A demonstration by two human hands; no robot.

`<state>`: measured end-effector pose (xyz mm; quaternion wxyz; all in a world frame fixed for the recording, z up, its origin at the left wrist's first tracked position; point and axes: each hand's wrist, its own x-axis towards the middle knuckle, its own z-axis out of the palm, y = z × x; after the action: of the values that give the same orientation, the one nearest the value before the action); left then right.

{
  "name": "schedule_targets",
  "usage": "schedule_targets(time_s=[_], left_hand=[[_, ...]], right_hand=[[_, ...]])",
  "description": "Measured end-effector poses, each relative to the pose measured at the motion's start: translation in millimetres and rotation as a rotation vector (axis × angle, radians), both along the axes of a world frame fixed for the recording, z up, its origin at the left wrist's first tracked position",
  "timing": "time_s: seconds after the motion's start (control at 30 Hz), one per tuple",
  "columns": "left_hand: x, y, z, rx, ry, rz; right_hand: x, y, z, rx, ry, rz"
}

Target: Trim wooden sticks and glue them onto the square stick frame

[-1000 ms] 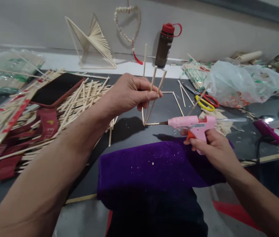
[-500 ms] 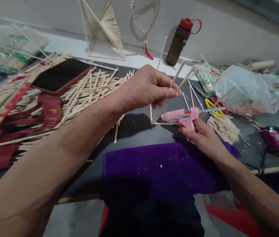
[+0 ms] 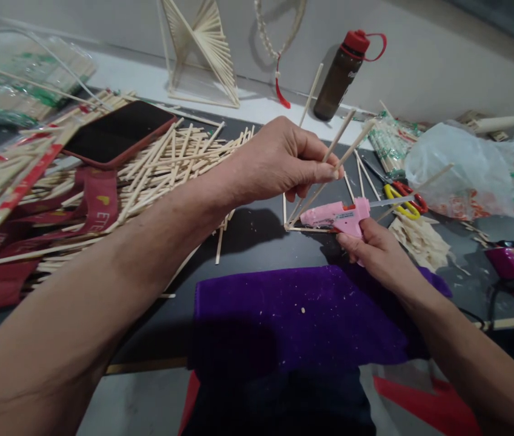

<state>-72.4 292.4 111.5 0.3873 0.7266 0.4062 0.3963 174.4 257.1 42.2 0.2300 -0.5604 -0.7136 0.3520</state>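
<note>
Dark, smooth table [image 3: 244, 257]; pale wall [image 3: 420, 72] behind. Left hand [image 3: 288, 160] pinches slender wooden sticks [image 3: 357, 143], lower ends at the table-top frame's [image 3: 314, 230] corner. Right hand [image 3: 375, 247] grips the pink plastic gun [image 3: 330, 215] beside it. Plush purple cloth [image 3: 248, 297] nearest.

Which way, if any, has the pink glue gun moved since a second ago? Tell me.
Yes, leftward: the pink glue gun has its tip by the near-left corner of the stick frame; earlier it was farther right along the near side.
</note>
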Motion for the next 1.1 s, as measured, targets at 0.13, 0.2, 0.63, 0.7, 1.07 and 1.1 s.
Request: schedule_targets(time_s=[0.13, 0.2, 0.63, 0.7, 1.07, 1.1], left_hand=[[-1, -1, 0.2, 0.025, 0.005, 0.000], [-1, -2, 0.6, 0.029, 0.004, -0.008], [0, -4, 1.7, 0.009, -0.006, -0.041], [0, -3, 1.7, 0.009, 0.000, -0.039], [0, -6, 4.8, 0.004, 0.028, -0.015], [0, -5, 4.6, 0.006, 0.028, -0.014]], right_hand=[[-1, -1, 2.2, -0.016, 0.013, -0.024], [-1, -1, 3.3, -0.024, 0.007, -0.030], [-5, 4, 6.1, -0.041, 0.026, -0.006], [-6, 4, 5.9, -0.049, 0.053, 0.003], [1, 1, 11.1, -0.060, 0.036, 0.025], [1, 0, 12.2, -0.059, 0.033, 0.025]])
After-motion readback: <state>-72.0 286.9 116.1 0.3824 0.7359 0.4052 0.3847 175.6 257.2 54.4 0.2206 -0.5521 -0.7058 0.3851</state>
